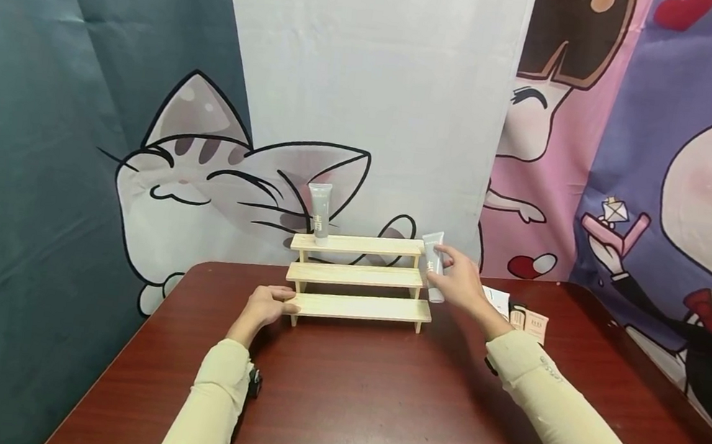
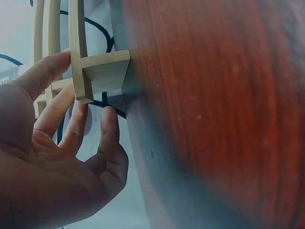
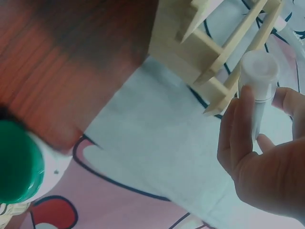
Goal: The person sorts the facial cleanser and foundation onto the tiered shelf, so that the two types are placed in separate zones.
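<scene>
A three-tier wooden display rack (image 1: 360,308) stands near the back of the table. My left hand (image 1: 264,308) holds the left end of its lowest shelf; in the left wrist view the thumb and fingers meet the edge of the board (image 2: 77,43). Beside the rack's right end, my right hand (image 1: 459,282) pinches a grey squeeze tube (image 1: 433,258), tilted slightly, its white cap (image 3: 259,78) downward. Another grey squeeze tube (image 1: 320,212) stands upright on its cap at the left of the top shelf.
Behind my right wrist lie some small printed packets (image 1: 526,322), partly hidden by the arm. A green-topped item (image 3: 20,162) shows at the left of the right wrist view. A cartoon-printed curtain (image 1: 369,93) hangs behind the brown table (image 1: 337,401).
</scene>
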The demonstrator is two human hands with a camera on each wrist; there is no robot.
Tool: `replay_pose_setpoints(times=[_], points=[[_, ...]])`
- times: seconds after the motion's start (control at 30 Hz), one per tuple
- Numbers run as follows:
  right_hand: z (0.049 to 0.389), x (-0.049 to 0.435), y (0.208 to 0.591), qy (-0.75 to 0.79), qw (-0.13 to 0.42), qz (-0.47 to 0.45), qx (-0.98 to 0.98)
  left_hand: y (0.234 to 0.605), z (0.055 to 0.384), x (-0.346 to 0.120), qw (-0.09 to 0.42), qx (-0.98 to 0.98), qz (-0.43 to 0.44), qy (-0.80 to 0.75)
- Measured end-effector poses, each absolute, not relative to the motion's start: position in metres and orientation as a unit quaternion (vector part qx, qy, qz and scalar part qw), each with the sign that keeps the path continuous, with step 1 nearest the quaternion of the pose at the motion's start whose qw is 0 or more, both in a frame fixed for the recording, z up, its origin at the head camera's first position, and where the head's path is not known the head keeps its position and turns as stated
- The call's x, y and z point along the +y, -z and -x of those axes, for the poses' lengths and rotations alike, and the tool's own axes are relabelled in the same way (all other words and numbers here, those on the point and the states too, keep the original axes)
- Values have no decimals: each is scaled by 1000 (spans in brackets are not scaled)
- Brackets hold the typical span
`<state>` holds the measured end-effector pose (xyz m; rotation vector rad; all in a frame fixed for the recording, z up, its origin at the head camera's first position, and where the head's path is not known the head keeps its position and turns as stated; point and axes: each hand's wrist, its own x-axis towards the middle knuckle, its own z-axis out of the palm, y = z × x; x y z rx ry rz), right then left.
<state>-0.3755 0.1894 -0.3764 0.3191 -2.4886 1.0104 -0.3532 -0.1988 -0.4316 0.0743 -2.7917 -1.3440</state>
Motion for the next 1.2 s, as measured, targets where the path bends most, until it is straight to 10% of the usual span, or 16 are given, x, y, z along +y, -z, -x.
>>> replay_pose_setpoints(times=[1.2], points=[[386, 97, 369, -475, 231, -188, -828, 433, 352, -199, 26, -909, -18, 417]])
